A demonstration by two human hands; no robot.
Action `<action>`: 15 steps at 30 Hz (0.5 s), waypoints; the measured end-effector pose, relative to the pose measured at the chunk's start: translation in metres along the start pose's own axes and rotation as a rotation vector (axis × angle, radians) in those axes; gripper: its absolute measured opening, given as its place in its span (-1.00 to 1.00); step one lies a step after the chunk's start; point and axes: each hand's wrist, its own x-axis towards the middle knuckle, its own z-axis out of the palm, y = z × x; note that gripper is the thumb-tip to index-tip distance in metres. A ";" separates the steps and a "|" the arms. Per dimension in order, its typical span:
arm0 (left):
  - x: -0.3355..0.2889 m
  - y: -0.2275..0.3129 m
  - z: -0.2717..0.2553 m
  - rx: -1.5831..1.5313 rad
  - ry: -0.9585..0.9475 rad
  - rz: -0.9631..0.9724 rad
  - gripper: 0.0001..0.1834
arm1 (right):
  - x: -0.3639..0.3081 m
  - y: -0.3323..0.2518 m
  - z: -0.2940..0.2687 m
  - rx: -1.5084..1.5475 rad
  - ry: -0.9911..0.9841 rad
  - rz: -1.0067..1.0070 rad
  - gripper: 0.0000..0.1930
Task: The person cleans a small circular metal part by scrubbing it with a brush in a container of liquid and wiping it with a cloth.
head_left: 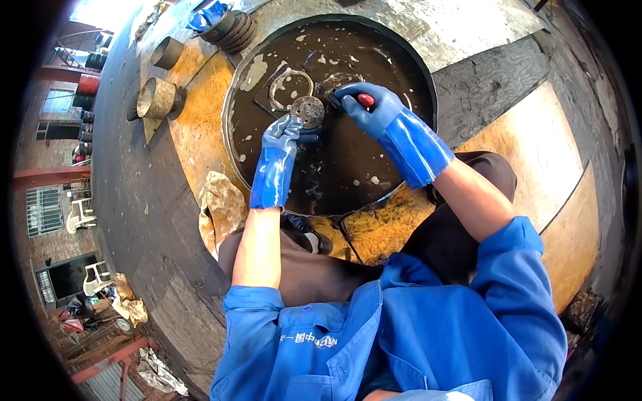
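Observation:
Both my hands wear long blue rubber gloves over a wide round metal tub (227, 134) of dark, murky liquid with pale flecks of foam. My left hand (282, 131) is closed on a dirty round metal disc (307, 111) with small holes in its face. To the right of the disc, my right hand (372, 108) grips a tool with a red-ended handle (366, 100); its dark working end points toward the disc and its kind is unclear. A pale metal ring (273, 93) lies just beyond the disc, partly in the liquid.
Beyond the tub at the left stand a stack of dark round containers (235, 33) with blue plastic on top and open metal cylinders (156, 98). A crumpled, stained cloth (224, 204) lies by my left knee. Worn yellowish boards (535, 150) cover the ground beside the tub.

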 end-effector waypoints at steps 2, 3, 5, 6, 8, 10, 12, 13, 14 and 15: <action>0.001 -0.001 -0.001 0.012 -0.107 0.124 -0.69 | 0.000 0.005 0.006 -0.052 0.013 -0.087 -0.75; 0.000 -0.004 0.003 -0.105 -0.140 0.137 -0.67 | 0.000 0.008 0.008 -0.094 0.018 -0.143 -0.74; -0.003 0.000 0.004 -0.120 -0.216 0.124 -0.67 | -0.001 0.007 0.012 -0.179 0.017 -0.241 -0.70; -0.004 0.002 0.005 -0.128 -0.254 0.118 -0.67 | -0.001 0.007 0.012 -0.190 -0.021 -0.235 -0.71; -0.012 0.018 0.022 -0.064 -0.255 0.136 -0.68 | -0.002 0.005 0.010 -0.215 -0.093 -0.216 -0.72; -0.013 0.021 0.023 -0.039 -0.278 0.158 -0.69 | -0.004 0.005 0.011 -0.226 -0.071 -0.261 -0.76; -0.009 0.014 0.014 0.058 -0.260 0.186 -0.68 | -0.004 0.002 0.014 -0.232 -0.111 -0.247 -0.78; -0.007 0.013 0.014 0.121 -0.248 0.198 -0.67 | -0.005 0.003 0.016 -0.229 -0.080 -0.266 -0.78; -0.006 0.013 0.014 0.014 -0.252 0.051 -0.66 | -0.007 0.004 0.018 -0.226 -0.049 -0.286 -0.79; -0.006 0.012 0.014 -0.093 -0.253 -0.095 -0.66 | -0.008 0.004 0.020 -0.223 -0.019 -0.307 -0.79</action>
